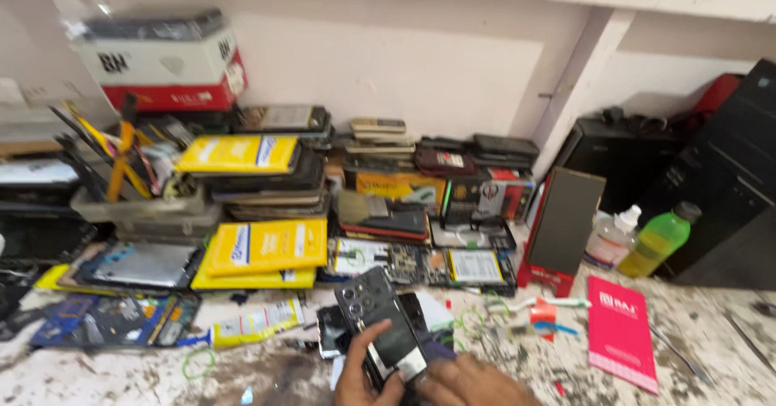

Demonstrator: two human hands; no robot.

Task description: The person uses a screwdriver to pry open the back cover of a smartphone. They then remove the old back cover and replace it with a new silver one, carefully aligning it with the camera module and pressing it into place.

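Left hand: the left hand is seen at the bottom edge of the head view, its thumb raised against the side of a dark smartphone; the phone is held in it.
Right hand: the right hand is laid beside the left one, its fingers touching the lower end of the same phone; it cannot be told whether it is closed around it.
Smartphone: it is held tilted above the worktable, back side up, with its camera lenses at the upper left corner; a pale rectangular part is seen at its lower end.
Under the phone: more dark phones are lying on the table just beside and beneath it.
Left of the hands: a glue tube with a blue nozzle is lying on the stained surface, near yellow flat boxes.
Behind: opened phones and circuit boards are spread against stacked handsets.
Right: a pink booklet is lying flat, well apart from the hands; a green bottle and a clear bottle are standing just beside each other.
Far left: a tray of hand tools is set below a white and red box.
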